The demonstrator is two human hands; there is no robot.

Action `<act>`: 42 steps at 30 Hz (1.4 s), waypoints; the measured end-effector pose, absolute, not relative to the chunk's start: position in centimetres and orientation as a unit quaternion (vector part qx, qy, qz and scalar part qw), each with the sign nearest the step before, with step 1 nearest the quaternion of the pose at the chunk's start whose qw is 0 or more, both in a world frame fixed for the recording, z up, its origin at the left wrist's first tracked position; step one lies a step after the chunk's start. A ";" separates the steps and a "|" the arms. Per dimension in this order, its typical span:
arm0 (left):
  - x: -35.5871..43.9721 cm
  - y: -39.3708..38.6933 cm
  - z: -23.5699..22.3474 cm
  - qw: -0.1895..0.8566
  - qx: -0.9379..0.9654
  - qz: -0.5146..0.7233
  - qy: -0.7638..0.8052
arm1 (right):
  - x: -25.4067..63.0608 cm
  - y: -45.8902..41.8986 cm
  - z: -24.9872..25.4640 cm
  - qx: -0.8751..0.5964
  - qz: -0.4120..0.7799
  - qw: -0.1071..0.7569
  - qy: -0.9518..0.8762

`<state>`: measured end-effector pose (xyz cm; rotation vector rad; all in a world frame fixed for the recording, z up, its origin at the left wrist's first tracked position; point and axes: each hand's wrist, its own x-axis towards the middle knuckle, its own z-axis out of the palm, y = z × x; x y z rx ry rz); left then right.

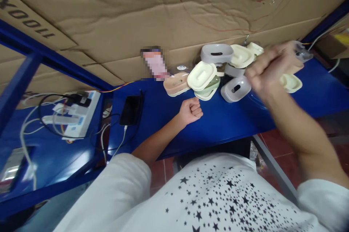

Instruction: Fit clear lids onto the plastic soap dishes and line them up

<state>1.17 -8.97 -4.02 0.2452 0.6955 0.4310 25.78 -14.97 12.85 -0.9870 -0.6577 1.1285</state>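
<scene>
My left hand (pixel 191 111) rests on the blue table, curled into a fist with nothing showing in it. Just beyond it lie a cream oval plastic piece (pixel 202 76), a pale green one (pixel 208 88) and a peach oval dish (pixel 176 84). My right hand (pixel 268 66) is raised over the right end of the pile and smeared by motion; whether it holds anything cannot be made out. Nearest to it are a grey oval dish (pixel 236 89) with a dark slot and a pale yellow-green piece (pixel 291 83). Another grey dish (pixel 216 53) sits on the pile's back.
A cardboard wall (pixel 122 25) closes off the table's back. Left of the pile are a phone (pixel 131 110) on a white cable and a blurred pink item (pixel 156 64). A power strip (pixel 83 119) with tangled cables lies farther left, behind a blue frame post (pixel 20 79).
</scene>
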 end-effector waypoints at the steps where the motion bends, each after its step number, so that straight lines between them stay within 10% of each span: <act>1: 1.0 -9.1 -4.2 0.913 0.119 0.204 0.331 | 25.2 -14.4 11.1 -0.398 0.564 0.665 -0.284; 14: 0.2 -10.9 -3.8 0.970 0.110 0.070 0.205 | 19.5 -14.2 -4.3 -0.125 0.946 0.230 -0.189; 42: 0.8 -11.2 -1.5 0.980 0.025 0.035 0.196 | 18.2 -15.2 -3.7 -0.139 0.950 0.278 -0.015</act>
